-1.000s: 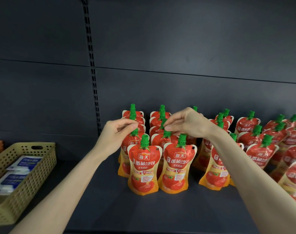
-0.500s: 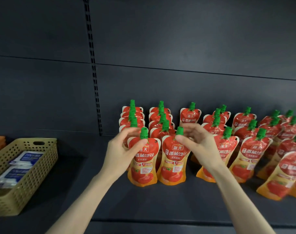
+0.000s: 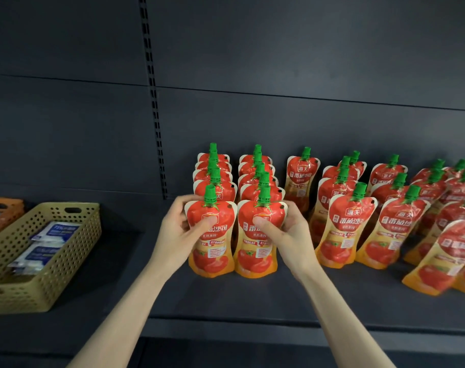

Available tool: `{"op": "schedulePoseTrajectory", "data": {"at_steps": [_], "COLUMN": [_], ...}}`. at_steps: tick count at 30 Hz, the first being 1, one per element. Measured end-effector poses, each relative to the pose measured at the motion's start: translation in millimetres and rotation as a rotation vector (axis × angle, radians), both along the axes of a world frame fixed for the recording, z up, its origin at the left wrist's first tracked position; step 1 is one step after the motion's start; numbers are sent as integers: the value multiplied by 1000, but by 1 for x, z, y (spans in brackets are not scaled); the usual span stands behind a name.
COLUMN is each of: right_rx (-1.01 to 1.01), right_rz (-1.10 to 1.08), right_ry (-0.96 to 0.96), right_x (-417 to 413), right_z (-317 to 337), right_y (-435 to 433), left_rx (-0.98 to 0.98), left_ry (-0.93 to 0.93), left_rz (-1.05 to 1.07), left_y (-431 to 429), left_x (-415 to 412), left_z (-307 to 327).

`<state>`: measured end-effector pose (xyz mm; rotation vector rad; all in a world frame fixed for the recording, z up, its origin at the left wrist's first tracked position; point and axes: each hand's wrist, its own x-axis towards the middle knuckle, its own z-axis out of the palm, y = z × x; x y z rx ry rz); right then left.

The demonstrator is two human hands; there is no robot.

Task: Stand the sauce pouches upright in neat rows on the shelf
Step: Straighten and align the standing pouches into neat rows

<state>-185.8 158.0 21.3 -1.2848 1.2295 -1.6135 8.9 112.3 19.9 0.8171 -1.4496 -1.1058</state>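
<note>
The one head view looks forward and down, close over the shelf (image 3: 252, 301), its back wall (image 3: 305, 62) far ahead.

The dark grey shelf (image 3: 252, 296) carries red tomato sauce pouches (image 3: 351, 224) with green caps, standing upright in rows that run front to back; the left front pouch (image 3: 212, 261) and the right front pouch (image 3: 255, 258) stand side by side, heading two tight rows; a single pouch (image 3: 301, 176) stands at the back beside them; further right the rows loosen and the end pouch (image 3: 443, 258) leans; at the left sits a beige perforated basket (image 3: 61, 264), with an orange basket (image 3: 5, 208) beyond it.
</note>
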Motion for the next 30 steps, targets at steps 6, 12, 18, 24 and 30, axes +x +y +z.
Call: {"op": "schedulePoseTrajectory", "data": {"at_steps": [6,12,18,24,30], "right_rx": [121,107,94,67,-175], "right_rz": [-11,-16,-37,-56,-238], "right_ry": [-6,2,21,65,101], "right_x": [7,7,7,5,-14], "right_z": [-44,-49,-53,-48,4], "right_y": [13,17,18,23,23], "left_rx": [152,154,149,112,-81], "left_ry": [-28,-42,-49,-73,-31], "left_rz": [-59,-86,-88,-62,132], "left_y": [12,12,9,12,2], "left_x": [-1,0,1,8,26], "left_z": [-45,-46,-51,-51,-8]}}
